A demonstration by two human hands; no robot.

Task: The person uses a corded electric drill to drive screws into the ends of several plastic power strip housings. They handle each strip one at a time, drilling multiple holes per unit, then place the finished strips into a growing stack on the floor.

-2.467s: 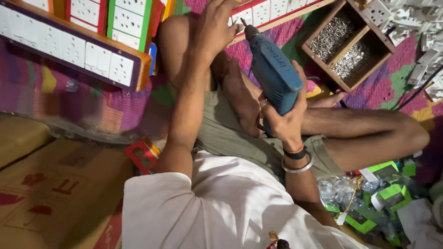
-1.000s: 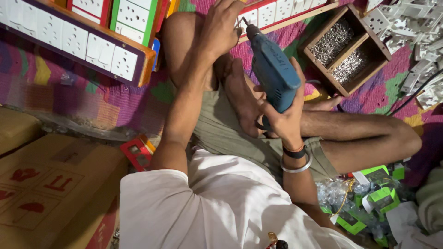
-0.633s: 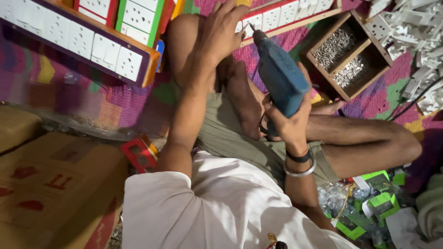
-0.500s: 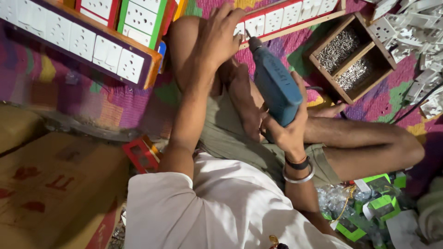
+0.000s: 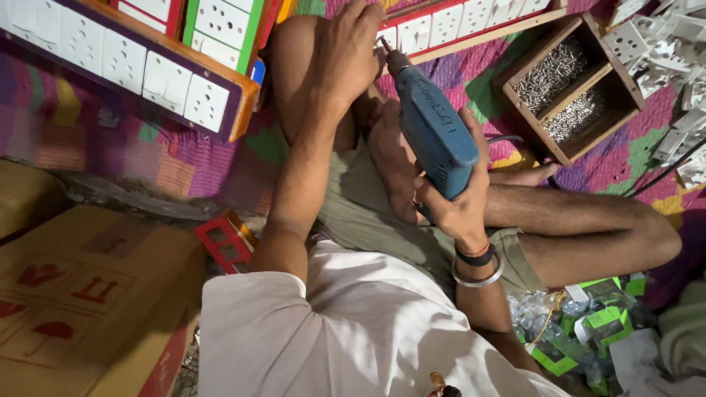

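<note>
Two hands closed in on the red socket strip

Your right hand [image 5: 460,209] grips the blue electric drill [image 5: 430,132], bit now at the red-framed socket strip [image 5: 471,18] on the mat. Your left hand [image 5: 353,51] presses beside the bit. Drill has tilted slightly closer since earlier; driving looks underway.

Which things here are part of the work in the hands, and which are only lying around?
In use:
- blue power drill, held by right hand
- red-framed socket board, steadied by left hand
- wooden box of screws, close by, probably

Lying about:
- purple-framed socket board
- cardboard boxes
- loose white sockets
- green packets
</note>
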